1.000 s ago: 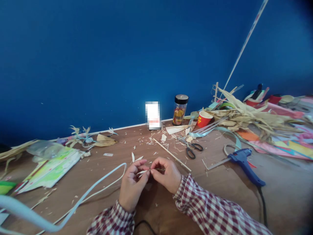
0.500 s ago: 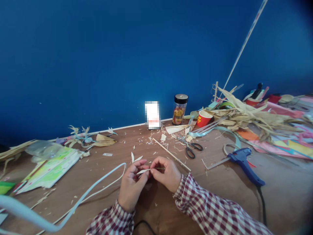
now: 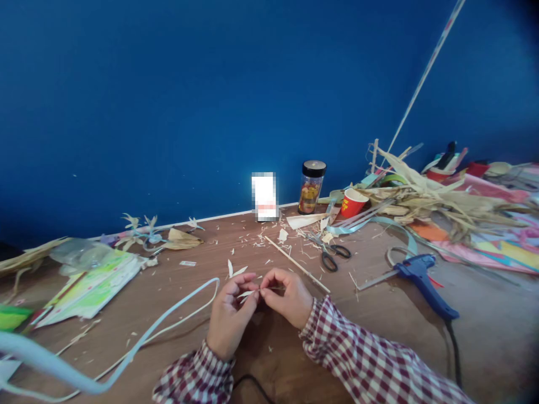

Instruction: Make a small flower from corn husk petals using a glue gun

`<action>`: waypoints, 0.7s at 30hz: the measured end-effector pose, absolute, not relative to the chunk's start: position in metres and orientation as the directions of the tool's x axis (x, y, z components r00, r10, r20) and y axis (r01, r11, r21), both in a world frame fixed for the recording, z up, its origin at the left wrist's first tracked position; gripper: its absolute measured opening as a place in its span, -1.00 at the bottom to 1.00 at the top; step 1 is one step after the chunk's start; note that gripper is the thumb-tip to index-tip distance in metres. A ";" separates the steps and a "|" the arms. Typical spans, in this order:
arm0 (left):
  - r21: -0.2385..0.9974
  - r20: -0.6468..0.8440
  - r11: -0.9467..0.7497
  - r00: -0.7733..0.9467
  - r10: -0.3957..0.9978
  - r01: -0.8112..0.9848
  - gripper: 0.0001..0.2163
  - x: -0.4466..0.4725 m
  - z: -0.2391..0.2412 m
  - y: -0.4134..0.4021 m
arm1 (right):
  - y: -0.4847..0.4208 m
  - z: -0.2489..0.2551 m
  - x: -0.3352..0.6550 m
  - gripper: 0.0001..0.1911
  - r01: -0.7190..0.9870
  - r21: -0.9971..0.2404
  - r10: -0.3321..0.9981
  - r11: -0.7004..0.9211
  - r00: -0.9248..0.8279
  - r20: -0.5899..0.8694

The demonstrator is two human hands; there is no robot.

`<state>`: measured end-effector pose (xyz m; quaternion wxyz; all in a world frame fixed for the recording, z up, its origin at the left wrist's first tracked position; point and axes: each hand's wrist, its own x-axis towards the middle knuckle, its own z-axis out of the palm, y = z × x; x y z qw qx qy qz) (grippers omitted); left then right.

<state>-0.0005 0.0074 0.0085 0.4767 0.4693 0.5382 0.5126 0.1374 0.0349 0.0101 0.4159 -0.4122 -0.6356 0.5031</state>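
1. My left sleeve (image 3: 189, 379) and right sleeve (image 3: 366, 359) were of one checked pattern, dark maroon and off-white, with muted in-between squares where the bands crossed.
2. My left cuff (image 3: 215, 354) was gathered snugly into small puckers.
3. My right cuff (image 3: 312, 318) was gathered the same way, its checks squeezed narrow by the folds.
4. Above each cuff the fabric was roomy and creased; more of the right sleeve showed.
5. My left hand (image 3: 231, 317) and right hand (image 3: 291, 297) were bare.

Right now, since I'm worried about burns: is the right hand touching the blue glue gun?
Apart: the head view shows brown tabletop between the right hand and the blue glue gun.
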 end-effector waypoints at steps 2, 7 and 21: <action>0.999 -0.026 0.029 -0.088 0.996 0.028 -0.71 -0.001 0.008 0.008 | 0.035 0.010 0.137 -0.98 0.112 -0.982 0.943 0.155 -0.313 0.114; 0.999 -0.022 0.024 -0.089 0.996 0.026 -0.72 -0.002 0.006 0.009 | 0.034 0.011 0.135 -0.98 0.104 -0.985 0.947 0.137 -0.305 0.100; 0.999 -0.020 0.017 -0.081 0.997 -0.042 -0.62 -0.002 0.004 0.009 | 0.040 0.003 0.136 -0.96 -0.017 -0.998 0.957 0.056 -0.285 0.058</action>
